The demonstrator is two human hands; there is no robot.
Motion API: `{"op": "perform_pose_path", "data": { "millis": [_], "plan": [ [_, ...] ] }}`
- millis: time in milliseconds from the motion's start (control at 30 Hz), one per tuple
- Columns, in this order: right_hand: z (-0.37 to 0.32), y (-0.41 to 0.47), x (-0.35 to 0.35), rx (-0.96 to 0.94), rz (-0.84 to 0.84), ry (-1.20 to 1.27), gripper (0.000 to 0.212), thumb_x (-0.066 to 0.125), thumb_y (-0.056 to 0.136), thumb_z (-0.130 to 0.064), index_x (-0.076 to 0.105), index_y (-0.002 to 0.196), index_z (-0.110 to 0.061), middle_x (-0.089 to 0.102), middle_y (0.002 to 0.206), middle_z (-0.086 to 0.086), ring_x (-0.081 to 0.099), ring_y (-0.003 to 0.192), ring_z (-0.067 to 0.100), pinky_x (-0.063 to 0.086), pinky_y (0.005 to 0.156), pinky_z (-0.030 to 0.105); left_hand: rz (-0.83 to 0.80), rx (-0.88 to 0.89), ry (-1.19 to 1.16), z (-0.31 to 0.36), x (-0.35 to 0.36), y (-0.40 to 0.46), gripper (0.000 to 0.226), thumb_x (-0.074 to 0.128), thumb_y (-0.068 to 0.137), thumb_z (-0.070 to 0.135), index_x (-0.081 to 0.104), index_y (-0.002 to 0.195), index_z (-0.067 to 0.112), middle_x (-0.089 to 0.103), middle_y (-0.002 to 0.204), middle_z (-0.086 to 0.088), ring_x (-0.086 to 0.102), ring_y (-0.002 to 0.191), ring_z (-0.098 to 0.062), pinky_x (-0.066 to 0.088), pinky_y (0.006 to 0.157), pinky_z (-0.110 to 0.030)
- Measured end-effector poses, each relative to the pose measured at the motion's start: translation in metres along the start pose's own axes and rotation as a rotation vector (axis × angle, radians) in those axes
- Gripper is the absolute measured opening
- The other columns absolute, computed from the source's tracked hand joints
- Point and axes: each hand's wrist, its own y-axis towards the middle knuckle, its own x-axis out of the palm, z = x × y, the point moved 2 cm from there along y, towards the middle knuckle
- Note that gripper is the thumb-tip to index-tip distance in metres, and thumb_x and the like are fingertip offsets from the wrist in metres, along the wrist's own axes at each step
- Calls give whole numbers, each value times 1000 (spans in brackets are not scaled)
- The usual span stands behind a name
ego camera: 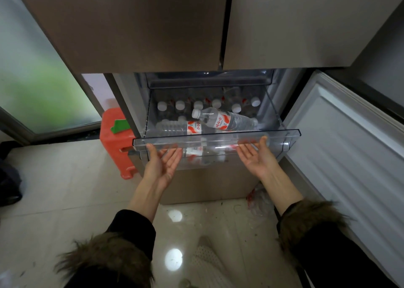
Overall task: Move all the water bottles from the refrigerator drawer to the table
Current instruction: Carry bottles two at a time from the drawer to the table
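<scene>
A clear plastic refrigerator drawer (pixel 216 138) is pulled out below the upper doors. Inside it, several water bottles with white caps (pixel 180 105) stand upright at the back. Two more bottles with red-and-white labels lie on top, one tilted (pixel 225 119) and one flat (pixel 188 128). My left hand (pixel 162 163) is palm up at the drawer's front lip, thumb on the rim and fingers curled under it. My right hand (pixel 255 156) holds the same lip further right in the same way. No table is in view.
The lower refrigerator door (pixel 349 145) stands open at the right. A red plastic stool (pixel 115 139) sits on the tiled floor left of the drawer. Crumpled plastic (pixel 260 200) lies at the fridge's base, and a dark object (pixel 8 183) lies at the far left.
</scene>
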Motion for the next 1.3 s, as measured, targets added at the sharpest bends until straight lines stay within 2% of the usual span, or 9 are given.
{"op": "perform_pose_path", "data": {
  "millis": [233,400,500,633,733,800,1000,1167,1300],
  "plan": [
    [-2,1,5,-13,44,18,52,36,97,-41,36,135,-6,42,141,19,46,127,33,38,107,42,31,-8,37,0,8,-6,52,27,94,51,46,89,3,46,137,-22,52,121,-31,45,98,-37],
    [-3,0,4,-25,38,16,54,35,97,-40,34,138,-5,41,142,20,45,128,33,37,108,41,25,-26,8,0,6,-7,52,30,93,51,47,91,2,48,136,-22,55,117,-32,51,85,-33],
    [-6,-1,-1,-11,15,-34,54,35,98,-39,32,139,-4,43,139,20,47,126,33,41,105,40,4,-28,44,1,0,-6,58,30,94,50,47,108,-3,54,126,-21,62,99,-29,57,77,-35],
    [-21,0,-11,-73,107,-581,50,31,100,-40,46,126,0,64,105,11,62,93,24,51,82,36,-62,-43,336,11,-18,-5,60,25,97,50,43,127,1,63,103,-9,57,109,-28,48,90,-35],
    [-32,-4,-12,-335,251,-961,43,38,99,-35,59,109,0,64,76,4,60,68,16,50,63,28,-67,-6,597,24,-31,-11,52,32,97,47,56,117,5,69,98,-7,63,100,-23,48,87,-32],
    [-37,-10,-3,-526,226,-1092,37,41,98,-32,63,98,-3,63,71,3,58,62,14,51,67,32,-51,90,739,32,-29,-19,43,38,96,42,63,103,7,73,87,-6,68,90,-22,52,80,-31],
    [-39,-13,41,-864,-22,-1419,22,48,95,-25,62,104,-11,65,97,7,57,80,10,42,67,13,-252,438,1054,45,27,-37,23,45,96,28,64,96,15,71,90,-3,69,82,-14,57,75,-23],
    [-35,36,69,-736,-189,-1709,40,54,93,-26,50,130,-14,57,127,8,54,115,24,46,96,38,-233,598,1314,49,56,2,17,50,94,22,63,103,16,68,98,-2,64,91,-12,54,77,-24],
    [-33,82,78,-563,-310,-1958,53,58,90,-28,39,138,-21,48,136,9,48,122,28,40,100,40,-177,528,1691,47,66,51,30,52,94,23,58,121,14,63,120,-3,58,107,-14,44,91,-24]
  ]
}}
